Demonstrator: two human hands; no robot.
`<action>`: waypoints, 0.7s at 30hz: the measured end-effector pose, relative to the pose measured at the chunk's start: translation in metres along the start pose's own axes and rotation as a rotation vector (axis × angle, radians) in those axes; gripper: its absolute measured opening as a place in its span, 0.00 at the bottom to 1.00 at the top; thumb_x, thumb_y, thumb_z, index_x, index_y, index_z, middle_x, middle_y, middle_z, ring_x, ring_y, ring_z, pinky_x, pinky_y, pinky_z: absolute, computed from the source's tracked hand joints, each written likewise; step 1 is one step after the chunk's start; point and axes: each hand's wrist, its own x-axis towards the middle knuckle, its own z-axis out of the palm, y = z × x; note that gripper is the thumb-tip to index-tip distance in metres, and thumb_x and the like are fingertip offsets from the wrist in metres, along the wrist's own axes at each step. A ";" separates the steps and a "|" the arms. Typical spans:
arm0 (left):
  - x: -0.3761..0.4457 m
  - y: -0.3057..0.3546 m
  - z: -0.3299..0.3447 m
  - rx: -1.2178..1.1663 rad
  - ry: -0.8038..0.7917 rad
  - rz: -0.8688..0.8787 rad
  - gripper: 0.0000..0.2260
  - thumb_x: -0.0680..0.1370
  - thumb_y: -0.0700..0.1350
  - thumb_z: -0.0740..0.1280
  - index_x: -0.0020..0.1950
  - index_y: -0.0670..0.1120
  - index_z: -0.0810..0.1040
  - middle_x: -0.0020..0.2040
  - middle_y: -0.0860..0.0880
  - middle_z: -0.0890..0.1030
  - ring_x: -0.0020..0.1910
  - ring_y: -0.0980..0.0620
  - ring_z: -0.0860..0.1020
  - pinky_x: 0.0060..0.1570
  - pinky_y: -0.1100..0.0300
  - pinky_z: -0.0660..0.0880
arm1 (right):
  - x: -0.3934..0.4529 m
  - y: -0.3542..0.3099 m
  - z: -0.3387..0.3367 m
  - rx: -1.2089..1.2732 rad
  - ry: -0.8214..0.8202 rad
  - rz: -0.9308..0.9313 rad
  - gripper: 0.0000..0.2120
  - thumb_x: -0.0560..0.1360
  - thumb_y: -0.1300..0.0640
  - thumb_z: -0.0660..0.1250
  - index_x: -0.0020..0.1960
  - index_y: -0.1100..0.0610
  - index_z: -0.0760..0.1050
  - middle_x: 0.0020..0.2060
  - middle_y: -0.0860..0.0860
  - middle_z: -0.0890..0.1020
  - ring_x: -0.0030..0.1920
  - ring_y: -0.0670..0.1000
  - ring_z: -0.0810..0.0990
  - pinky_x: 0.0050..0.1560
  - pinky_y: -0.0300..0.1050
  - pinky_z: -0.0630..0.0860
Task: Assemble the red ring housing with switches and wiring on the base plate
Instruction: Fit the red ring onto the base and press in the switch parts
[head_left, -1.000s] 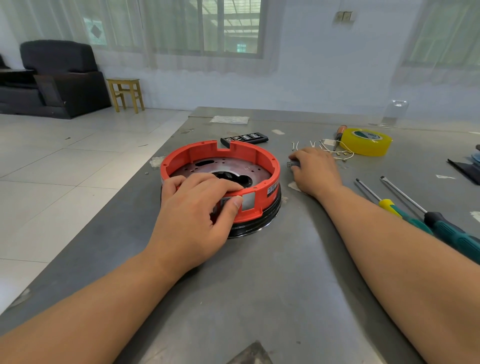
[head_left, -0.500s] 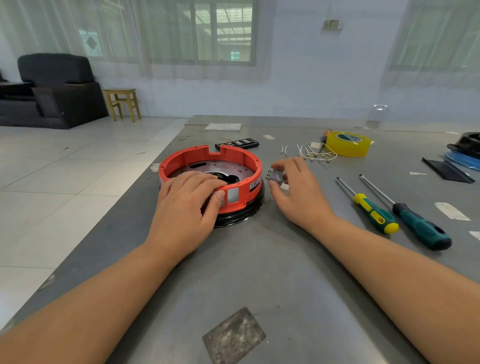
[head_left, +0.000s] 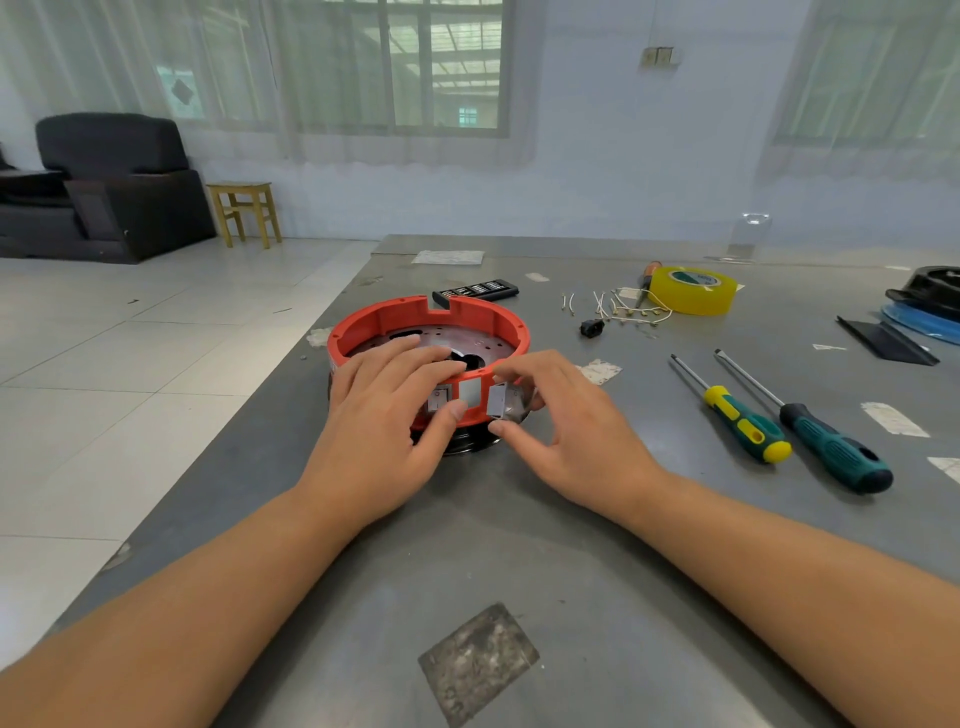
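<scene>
Switch (head_left: 497, 400), pinched in my right hand (head_left: 566, 441), upright, touching red ring housing (head_left: 405, 312) wall; empty cut-out (head_left: 470, 391) at nine o'clock. Left hand (head_left: 384, 421) grips rim.

matt red plastic ring housing (head_left: 395, 317), dull scuffed grey metal table (head_left: 519, 545), glossy yellow tape roll (head_left: 693, 299)

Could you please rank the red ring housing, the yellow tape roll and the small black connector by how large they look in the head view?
1. red ring housing
2. yellow tape roll, though it lies farther away, which shrinks it
3. small black connector, clearly smallest
</scene>
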 end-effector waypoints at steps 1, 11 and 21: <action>-0.001 0.002 0.000 -0.001 0.004 0.021 0.18 0.82 0.56 0.63 0.68 0.51 0.80 0.70 0.55 0.78 0.77 0.50 0.68 0.75 0.57 0.53 | 0.000 0.000 0.000 -0.002 0.002 -0.014 0.21 0.77 0.55 0.74 0.68 0.56 0.74 0.58 0.47 0.77 0.55 0.37 0.71 0.60 0.35 0.72; 0.000 0.010 0.002 -0.050 0.029 0.091 0.17 0.79 0.58 0.67 0.61 0.49 0.82 0.70 0.54 0.79 0.76 0.47 0.69 0.75 0.47 0.60 | 0.002 -0.004 0.003 -0.009 0.046 -0.132 0.20 0.76 0.57 0.76 0.66 0.57 0.76 0.59 0.48 0.79 0.59 0.42 0.75 0.62 0.28 0.67; 0.000 0.002 0.004 -0.115 0.063 0.079 0.16 0.79 0.57 0.67 0.57 0.48 0.83 0.67 0.54 0.80 0.74 0.49 0.69 0.73 0.51 0.61 | 0.001 -0.003 0.000 0.025 0.074 -0.216 0.17 0.79 0.52 0.71 0.65 0.59 0.80 0.60 0.51 0.82 0.62 0.48 0.80 0.65 0.41 0.76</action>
